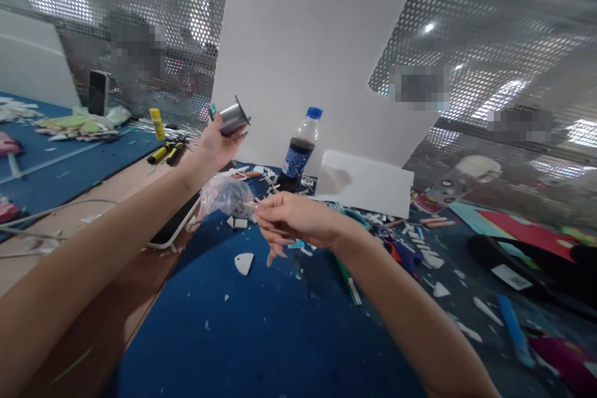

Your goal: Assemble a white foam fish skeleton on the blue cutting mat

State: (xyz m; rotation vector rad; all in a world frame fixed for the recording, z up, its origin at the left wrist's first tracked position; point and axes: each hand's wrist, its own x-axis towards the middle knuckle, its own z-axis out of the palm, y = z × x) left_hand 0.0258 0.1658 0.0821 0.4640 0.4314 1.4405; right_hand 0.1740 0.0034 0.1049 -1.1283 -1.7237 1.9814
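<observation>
My left hand (220,140) is raised on the left and grips a silvery-grey spool (233,117) with a flange at its end. Lower and nearer the middle, my right hand (282,221) has its thumb and forefinger pinched on the edge of a clear plastic bag (224,194). Small dark bits show through the bag, too blurred to name. Behind my right hand a cola bottle (296,158) with a blue cap stands upright. A white cut piece (243,263) lies on the blue mat (261,336) below the bag.
White scraps (422,242) litter the right side. A white board (364,186) leans at the back. Yellow-handled pliers (161,152), a yellow glue stick (157,124) and an upright phone (97,93) are at the left. Cables (56,208) cross the left edge; a black strap (508,267) lies right.
</observation>
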